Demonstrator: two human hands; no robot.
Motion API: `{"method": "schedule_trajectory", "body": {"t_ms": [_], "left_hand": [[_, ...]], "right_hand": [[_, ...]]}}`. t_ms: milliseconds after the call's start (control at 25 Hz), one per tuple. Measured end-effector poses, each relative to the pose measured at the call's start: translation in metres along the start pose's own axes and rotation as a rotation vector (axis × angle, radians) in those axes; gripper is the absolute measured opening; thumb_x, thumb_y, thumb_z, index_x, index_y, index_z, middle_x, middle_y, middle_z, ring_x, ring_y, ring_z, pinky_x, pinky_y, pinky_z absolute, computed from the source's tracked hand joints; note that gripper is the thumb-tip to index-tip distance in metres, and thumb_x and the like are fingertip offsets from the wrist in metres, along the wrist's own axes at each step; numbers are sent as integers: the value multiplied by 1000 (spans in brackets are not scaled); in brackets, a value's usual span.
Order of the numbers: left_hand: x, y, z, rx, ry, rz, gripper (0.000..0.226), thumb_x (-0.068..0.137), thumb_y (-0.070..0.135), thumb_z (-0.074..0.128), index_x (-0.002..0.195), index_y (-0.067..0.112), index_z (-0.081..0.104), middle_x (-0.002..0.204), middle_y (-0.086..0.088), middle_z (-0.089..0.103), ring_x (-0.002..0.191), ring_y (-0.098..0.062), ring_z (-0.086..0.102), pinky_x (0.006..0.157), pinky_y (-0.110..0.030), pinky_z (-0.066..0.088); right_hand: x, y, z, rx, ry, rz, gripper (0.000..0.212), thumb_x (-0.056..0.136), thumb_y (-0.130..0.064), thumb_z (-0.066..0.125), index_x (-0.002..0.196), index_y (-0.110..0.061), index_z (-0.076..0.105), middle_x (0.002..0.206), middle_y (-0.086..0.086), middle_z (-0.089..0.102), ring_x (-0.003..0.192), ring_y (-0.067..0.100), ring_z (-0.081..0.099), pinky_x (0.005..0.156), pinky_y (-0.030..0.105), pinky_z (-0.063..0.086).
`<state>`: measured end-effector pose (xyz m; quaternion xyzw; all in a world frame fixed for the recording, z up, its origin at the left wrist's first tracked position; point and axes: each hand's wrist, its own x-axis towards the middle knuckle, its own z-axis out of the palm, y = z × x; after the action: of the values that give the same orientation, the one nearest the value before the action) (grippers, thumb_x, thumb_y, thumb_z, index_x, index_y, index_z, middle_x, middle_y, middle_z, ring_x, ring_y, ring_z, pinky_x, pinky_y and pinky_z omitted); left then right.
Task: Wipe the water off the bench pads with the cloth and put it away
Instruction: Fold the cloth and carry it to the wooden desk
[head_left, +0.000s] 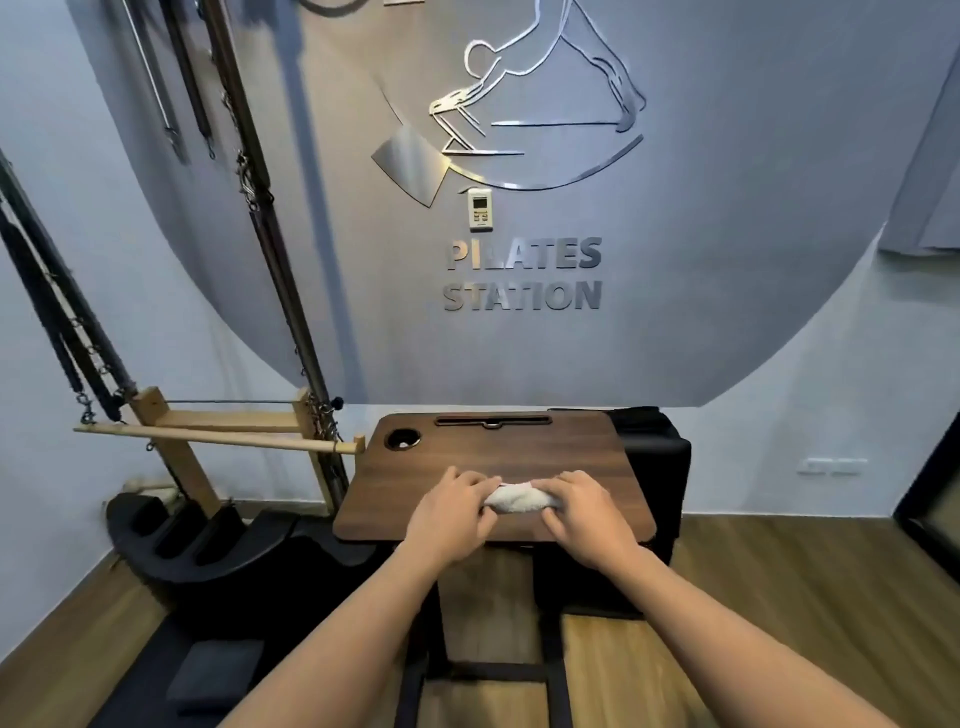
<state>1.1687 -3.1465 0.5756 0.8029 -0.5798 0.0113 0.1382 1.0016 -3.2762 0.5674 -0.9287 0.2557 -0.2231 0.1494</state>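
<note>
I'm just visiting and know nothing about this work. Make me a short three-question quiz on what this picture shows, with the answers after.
1. True or false: both the left hand and the right hand hold the white cloth.
2. Which surface lies under the cloth? A) the wooden floor B) the brown tray table C) the black arc barrel
3. Fill in: the round hole sits at the table's far ____ corner.

Key
1. True: each hand grips one end of the bunched cloth.
2. B: the cloth is over the table's near half.
3. left
</note>
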Motion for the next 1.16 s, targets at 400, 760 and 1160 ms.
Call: {"method": "schedule_trajectory", "body": {"t_ms": [400, 760, 1160], "left_hand": [[142, -89, 91, -21, -122, 50, 53, 97, 29, 44, 150, 25, 45, 146, 4, 52, 128, -22, 40, 104, -38, 46], [206, -148, 161, -59, -204, 45, 55, 100, 35, 40, 155, 30, 35, 156, 6, 38, 142, -18, 26, 100, -32, 51], [201, -160, 192, -148, -62, -7, 49, 105, 41, 42, 152, 25, 45, 160, 3, 39, 147, -18, 37, 127, -35, 15]], "right_hand": [[117, 87, 106, 21, -59, 118, 42, 85, -14, 63, 127, -17, 66, 116, 1, 68, 111, 22, 56, 99, 30, 43], [178, 127, 172, 13, -196, 230, 45, 94, -10, 55, 138, -17, 57, 131, 2, 58, 129, 18, 45, 106, 24, 36], [177, 148, 203, -69, -251, 125, 54, 95, -26, 55, 148, -19, 46, 154, 6, 44, 148, 21, 33, 124, 42, 21]]}}
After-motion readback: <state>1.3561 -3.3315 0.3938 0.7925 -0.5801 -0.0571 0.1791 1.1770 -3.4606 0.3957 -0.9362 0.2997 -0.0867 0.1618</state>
